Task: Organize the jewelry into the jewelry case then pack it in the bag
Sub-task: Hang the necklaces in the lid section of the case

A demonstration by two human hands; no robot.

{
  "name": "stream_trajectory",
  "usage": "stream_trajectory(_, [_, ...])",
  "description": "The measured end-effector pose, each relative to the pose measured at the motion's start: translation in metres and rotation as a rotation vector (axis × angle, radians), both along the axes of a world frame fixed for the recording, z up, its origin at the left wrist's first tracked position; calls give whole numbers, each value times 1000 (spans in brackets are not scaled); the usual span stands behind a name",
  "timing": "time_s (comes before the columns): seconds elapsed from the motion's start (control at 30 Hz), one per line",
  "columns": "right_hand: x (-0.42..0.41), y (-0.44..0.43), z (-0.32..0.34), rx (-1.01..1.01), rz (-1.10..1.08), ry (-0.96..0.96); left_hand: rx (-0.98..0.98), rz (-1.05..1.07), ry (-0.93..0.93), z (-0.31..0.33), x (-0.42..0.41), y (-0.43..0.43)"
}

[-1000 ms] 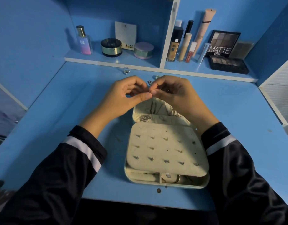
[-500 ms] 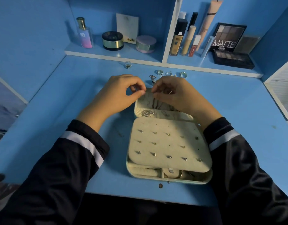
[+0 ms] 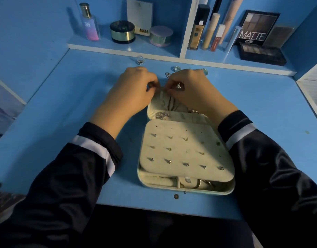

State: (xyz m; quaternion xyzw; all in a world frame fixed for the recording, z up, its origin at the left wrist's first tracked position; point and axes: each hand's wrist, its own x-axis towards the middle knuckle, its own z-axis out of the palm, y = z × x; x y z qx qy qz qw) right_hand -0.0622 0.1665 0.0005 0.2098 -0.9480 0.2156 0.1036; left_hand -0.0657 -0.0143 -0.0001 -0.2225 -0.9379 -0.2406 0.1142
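Note:
An open cream jewelry case [image 3: 186, 191] lies on the blue desk. Its earring panel [image 3: 184, 149] carries several studs, and thin chains [image 3: 169, 104] hang in the raised lid. Both hands meet at the lid's top edge. My left hand [image 3: 131, 92] and my right hand [image 3: 191, 88] each pinch an end of a thin necklace, with a small pendant [image 3: 178, 85] showing by the right fingers. Loose rings [image 3: 175, 69] lie on the desk just beyond the hands, and one ring [image 3: 140, 60] sits further left.
A shelf [image 3: 118, 49] at the back holds a perfume bottle [image 3: 89, 24], jars, makeup tubes [image 3: 211, 31] and eyeshadow palettes [image 3: 258, 29]. A white panel [image 3: 313, 93] stands at the right edge. A small dark spot [image 3: 175, 196] marks the desk's front edge.
Both hands have lowered from above the case to the lid's top edge. The view has tilted down, so the loose rings behind the hands show.

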Motion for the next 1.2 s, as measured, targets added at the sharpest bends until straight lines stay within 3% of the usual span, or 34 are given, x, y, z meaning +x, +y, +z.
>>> stream_trajectory(0.37, [-3,-7,-4,132,-2,36,-189,114,-1,7,6,17])
stream_trajectory(0.6, [4,4,0,-58,-8,-54,-166,106,0,7,9,14])
stream_trajectory(0.83, [12,3,4,-63,70,-129,-215,46,-28,9,12,12])
stream_trajectory(1.2, [39,26,19,-186,35,-288,-26,-166,-288,16,25,-10])
